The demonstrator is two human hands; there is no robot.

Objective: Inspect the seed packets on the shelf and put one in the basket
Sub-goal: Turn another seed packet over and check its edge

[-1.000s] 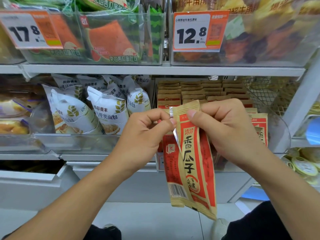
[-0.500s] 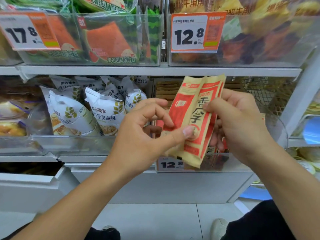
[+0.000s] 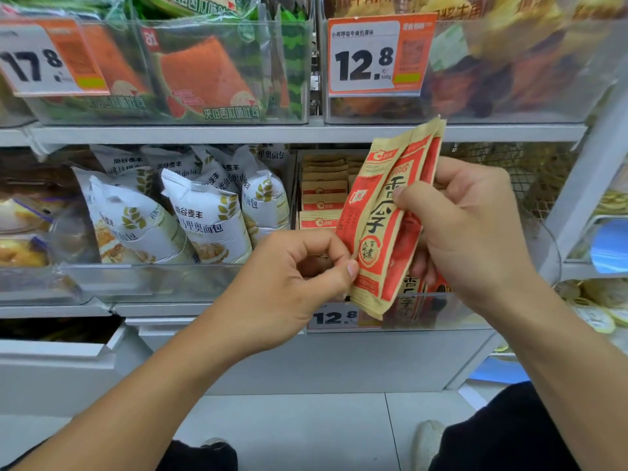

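Observation:
A red and tan seed packet (image 3: 380, 215) is held tilted in front of the shelf, its top leaning right toward the upper shelf edge. A second packet seems to lie behind it. My right hand (image 3: 469, 232) grips its right side, thumb across the front. My left hand (image 3: 292, 277) pinches the packet's lower left edge between thumb and curled fingers. More seed packets (image 3: 323, 192) stand stacked in the clear bin (image 3: 458, 311) behind. No basket is in view.
White bread bags (image 3: 204, 219) fill the bin to the left. Price tags (image 3: 377, 56) hang on the upper shelf bins. A wire mesh panel (image 3: 530, 178) stands at the right. Pale floor tiles and my shoes lie below.
The packet hung straight down from both hands, then was swung up and tilted. My left hand slid from its top to its lower left edge; my right hand now holds its side.

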